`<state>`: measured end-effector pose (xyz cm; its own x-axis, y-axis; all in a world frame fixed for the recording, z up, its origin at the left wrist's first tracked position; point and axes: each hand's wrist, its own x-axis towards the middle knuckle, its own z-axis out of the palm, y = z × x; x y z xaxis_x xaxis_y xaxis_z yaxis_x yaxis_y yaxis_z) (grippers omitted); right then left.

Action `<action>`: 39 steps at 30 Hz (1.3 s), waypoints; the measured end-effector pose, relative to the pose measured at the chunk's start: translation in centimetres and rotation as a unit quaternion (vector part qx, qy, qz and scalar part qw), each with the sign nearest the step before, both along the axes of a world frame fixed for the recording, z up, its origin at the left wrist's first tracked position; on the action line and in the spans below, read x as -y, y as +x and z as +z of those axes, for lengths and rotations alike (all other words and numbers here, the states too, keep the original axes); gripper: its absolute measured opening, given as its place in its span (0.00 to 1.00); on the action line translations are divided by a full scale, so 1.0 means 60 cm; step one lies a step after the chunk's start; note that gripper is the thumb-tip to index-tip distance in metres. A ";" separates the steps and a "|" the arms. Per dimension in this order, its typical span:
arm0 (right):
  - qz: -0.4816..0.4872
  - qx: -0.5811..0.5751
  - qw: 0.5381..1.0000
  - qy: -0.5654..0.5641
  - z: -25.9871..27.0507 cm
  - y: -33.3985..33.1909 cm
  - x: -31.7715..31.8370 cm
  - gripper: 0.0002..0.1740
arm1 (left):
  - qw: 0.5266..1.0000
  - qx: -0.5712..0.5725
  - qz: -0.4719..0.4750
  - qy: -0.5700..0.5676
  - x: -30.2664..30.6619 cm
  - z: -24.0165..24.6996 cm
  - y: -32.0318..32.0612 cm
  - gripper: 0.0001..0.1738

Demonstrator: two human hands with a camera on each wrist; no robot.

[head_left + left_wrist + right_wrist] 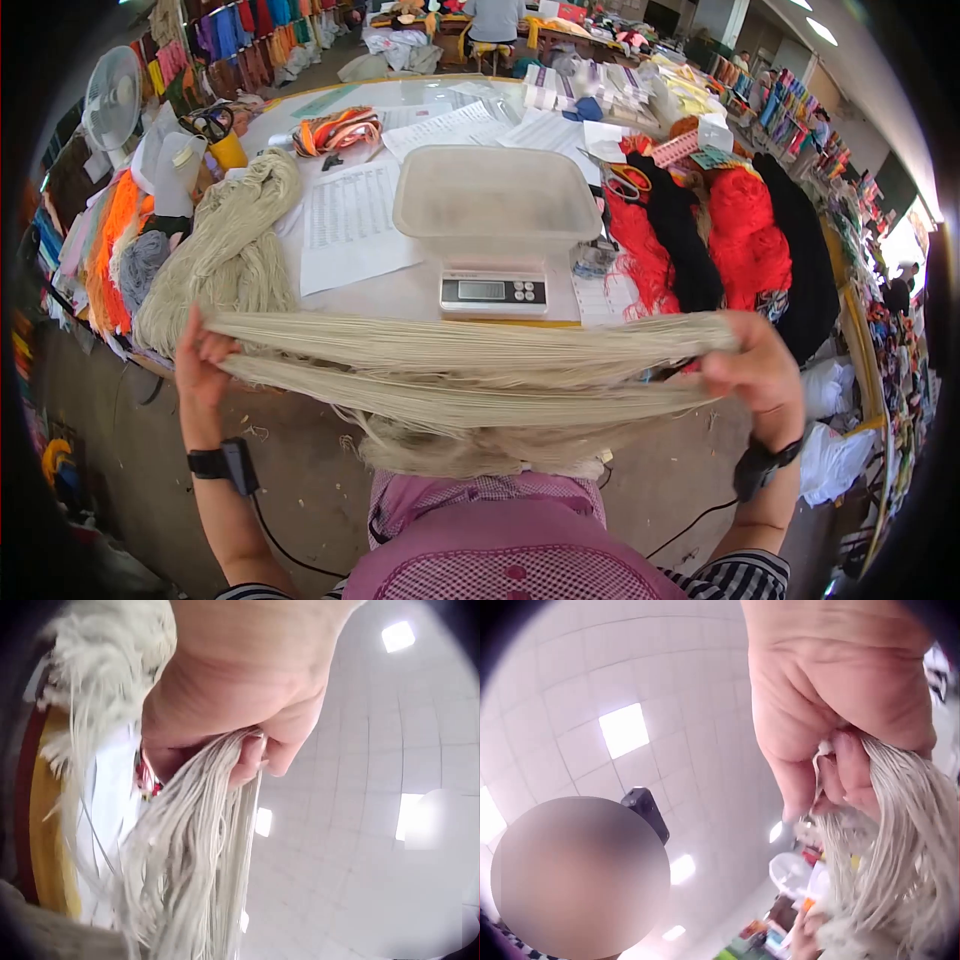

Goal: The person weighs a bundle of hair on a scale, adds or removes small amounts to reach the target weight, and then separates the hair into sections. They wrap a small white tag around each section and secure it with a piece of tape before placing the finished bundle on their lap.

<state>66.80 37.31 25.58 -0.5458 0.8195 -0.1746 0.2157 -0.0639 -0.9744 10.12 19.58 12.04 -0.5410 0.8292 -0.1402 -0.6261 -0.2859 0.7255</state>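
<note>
A long skein of beige yarn (470,355) is stretched sideways between both hands, in front of the table's near edge. My left hand (204,365) grips its left end; in the left wrist view the fingers (251,754) curl through the strands. The right end is held by my right hand (755,365), with fingers (851,765) curled into the loop in the right wrist view. Loose strands sag below the taut ones toward the lap. Behind the skein, a digital scale (493,291) carries a translucent plastic tub (497,200).
More beige yarn (225,240) lies heaped at the table's left. Printed sheets (350,220) spread over the middle. Scissors (625,180) lie near red yarn (745,235) and black yarn (685,240) on the right. A fan (112,100) stands at the back left.
</note>
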 end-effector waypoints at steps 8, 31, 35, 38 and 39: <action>-0.206 0.004 0.971 0.122 0.021 0.221 -0.057 0.13 | 0.992 0.072 0.092 -0.040 0.115 -0.097 -0.165 0.20; -0.250 0.226 0.773 0.537 0.411 0.184 -0.182 0.26 | 0.771 -0.430 0.000 -0.469 0.190 -0.179 -0.151 0.10; -0.186 0.072 0.788 0.582 0.516 0.106 -0.192 0.24 | 0.766 -0.431 -0.023 -0.477 0.184 -0.201 -0.152 0.10; -0.166 -0.015 0.825 0.540 0.565 0.043 -0.195 0.22 | 0.812 -0.392 -0.039 -0.430 0.171 -0.186 -0.111 0.10; -0.150 -0.040 0.830 0.536 0.582 0.029 -0.213 0.24 | 0.840 -0.374 -0.051 -0.391 0.167 -0.179 -0.098 0.10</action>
